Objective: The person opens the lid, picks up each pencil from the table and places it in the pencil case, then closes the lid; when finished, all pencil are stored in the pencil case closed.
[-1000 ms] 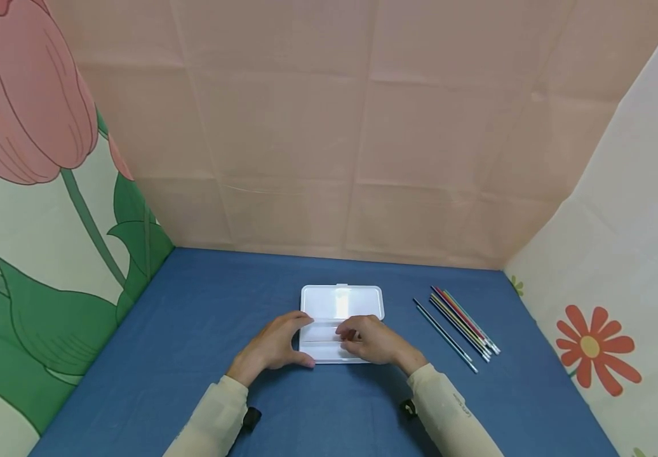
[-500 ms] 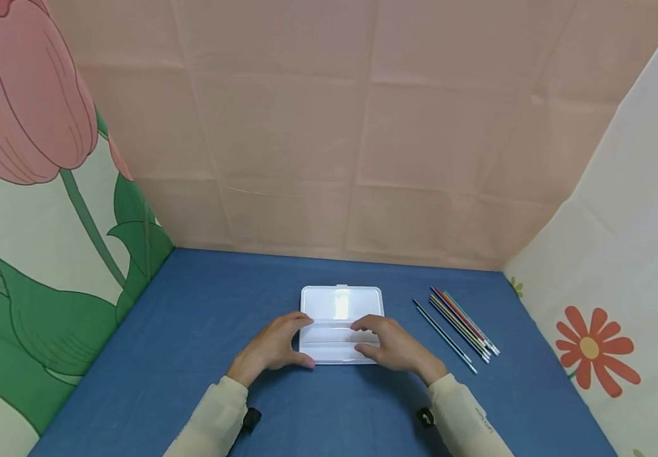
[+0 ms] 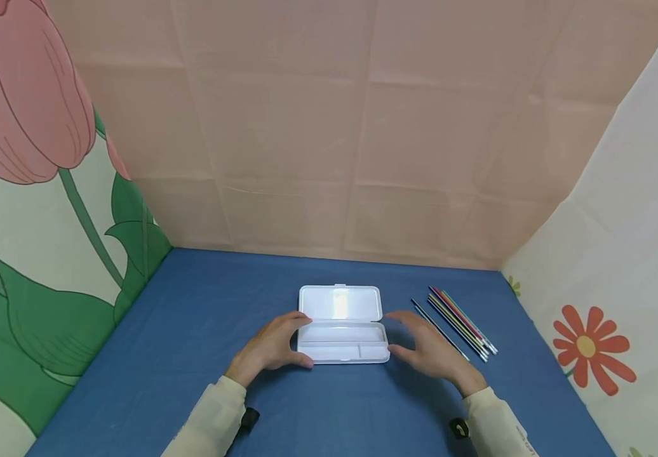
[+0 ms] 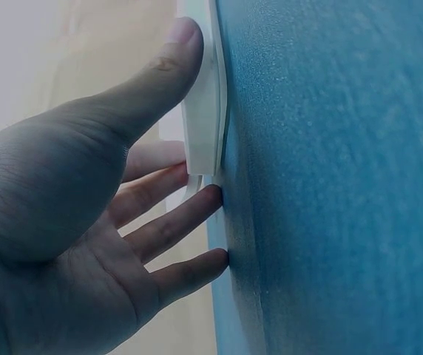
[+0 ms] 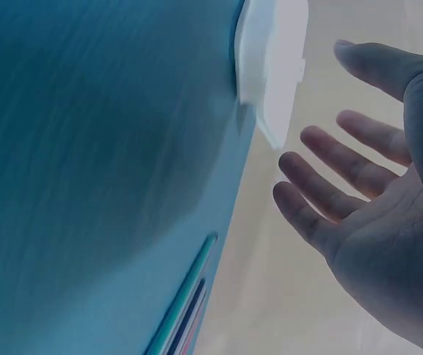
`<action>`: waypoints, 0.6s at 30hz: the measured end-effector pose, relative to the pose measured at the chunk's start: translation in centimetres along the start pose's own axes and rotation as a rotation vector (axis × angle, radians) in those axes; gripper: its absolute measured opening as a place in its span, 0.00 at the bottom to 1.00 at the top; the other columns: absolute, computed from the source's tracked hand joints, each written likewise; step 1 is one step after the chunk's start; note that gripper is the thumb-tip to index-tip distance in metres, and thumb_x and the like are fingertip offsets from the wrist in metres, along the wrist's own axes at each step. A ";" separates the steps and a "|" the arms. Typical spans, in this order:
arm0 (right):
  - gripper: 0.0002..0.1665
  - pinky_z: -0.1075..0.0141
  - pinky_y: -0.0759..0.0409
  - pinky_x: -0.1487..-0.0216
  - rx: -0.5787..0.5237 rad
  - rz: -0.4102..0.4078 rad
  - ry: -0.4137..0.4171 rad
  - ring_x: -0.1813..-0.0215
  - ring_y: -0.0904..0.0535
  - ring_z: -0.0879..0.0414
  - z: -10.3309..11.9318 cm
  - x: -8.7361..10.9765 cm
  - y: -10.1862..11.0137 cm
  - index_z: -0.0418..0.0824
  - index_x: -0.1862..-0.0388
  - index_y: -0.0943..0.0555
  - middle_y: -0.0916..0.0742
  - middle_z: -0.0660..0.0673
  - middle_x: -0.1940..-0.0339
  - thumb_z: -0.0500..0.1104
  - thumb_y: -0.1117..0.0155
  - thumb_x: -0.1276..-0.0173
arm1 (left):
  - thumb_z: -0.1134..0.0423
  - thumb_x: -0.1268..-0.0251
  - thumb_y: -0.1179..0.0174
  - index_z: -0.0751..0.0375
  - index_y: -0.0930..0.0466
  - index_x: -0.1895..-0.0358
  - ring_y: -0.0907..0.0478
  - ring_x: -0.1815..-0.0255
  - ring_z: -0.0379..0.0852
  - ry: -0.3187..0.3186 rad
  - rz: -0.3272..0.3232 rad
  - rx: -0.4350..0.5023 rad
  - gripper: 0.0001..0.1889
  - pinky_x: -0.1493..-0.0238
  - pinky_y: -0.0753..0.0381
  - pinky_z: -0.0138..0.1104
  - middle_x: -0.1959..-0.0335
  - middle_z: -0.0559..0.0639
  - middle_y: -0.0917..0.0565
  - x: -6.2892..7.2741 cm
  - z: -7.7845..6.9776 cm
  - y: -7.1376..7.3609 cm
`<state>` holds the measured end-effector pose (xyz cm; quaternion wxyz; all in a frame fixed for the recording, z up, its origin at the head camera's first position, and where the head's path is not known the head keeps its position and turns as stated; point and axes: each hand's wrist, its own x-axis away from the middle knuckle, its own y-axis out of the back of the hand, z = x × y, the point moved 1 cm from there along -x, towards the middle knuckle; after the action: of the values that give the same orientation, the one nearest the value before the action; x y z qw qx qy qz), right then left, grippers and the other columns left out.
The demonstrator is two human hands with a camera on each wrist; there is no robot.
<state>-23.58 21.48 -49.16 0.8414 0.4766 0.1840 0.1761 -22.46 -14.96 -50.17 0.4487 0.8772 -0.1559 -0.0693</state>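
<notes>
A white pencil case [image 3: 329, 353] lies on the blue cloth with its lid [image 3: 320, 303] folded back away from me. Its base has a long trough at the back and a front one split by a small divider. My left hand [image 3: 274, 343] holds the left end of the case, thumb at the front corner and fingers at the back, as the left wrist view also shows. Just off the right end hovers my right hand [image 3: 432, 349], fingers spread and holding nothing. In the right wrist view a gap separates its fingertips from the white case [image 5: 254, 59].
Several slim pencils [image 3: 463, 324] in various colours lie slanted on the cloth to the right, partly behind my right hand. A beige backdrop [image 3: 335, 158] rises behind; flower-printed sheets [image 3: 649, 254] flank both sides.
My right hand has moved right, from over the case's base to beyond its right end, and its fingers have spread. My left hand stays at the left end.
</notes>
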 end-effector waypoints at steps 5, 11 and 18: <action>0.41 0.31 0.19 0.24 0.024 -0.044 -0.028 0.20 0.20 0.33 -1.8 1.8 1.2 0.41 0.16 0.24 0.17 0.36 0.20 0.47 0.19 0.24 | 0.51 0.47 0.09 0.64 0.20 0.22 0.23 0.18 0.66 0.001 0.001 0.004 0.49 0.16 0.24 0.64 0.19 0.63 0.21 0.0 0.0 -0.1; 0.41 0.31 0.17 0.26 0.049 -0.066 -0.079 0.22 0.18 0.32 -3.9 3.7 2.4 0.38 0.18 0.24 0.15 0.34 0.21 0.45 0.19 0.24 | 0.52 0.46 0.09 0.63 0.20 0.22 0.23 0.19 0.66 0.000 -0.002 0.004 0.48 0.17 0.24 0.64 0.19 0.63 0.21 0.0 0.1 -0.1; 0.40 0.28 0.19 0.27 0.070 -0.062 -0.150 0.24 0.17 0.29 -5.3 5.5 3.5 0.32 0.20 0.23 0.14 0.31 0.24 0.44 0.20 0.24 | 0.52 0.47 0.09 0.63 0.20 0.22 0.23 0.19 0.66 0.015 0.000 0.004 0.48 0.17 0.24 0.64 0.18 0.62 0.21 0.0 0.1 -0.2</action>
<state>-21.72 29.73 -49.43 0.8408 0.5115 0.1412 0.1071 -22.45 -14.98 -50.40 0.4481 0.8786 -0.1526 -0.0626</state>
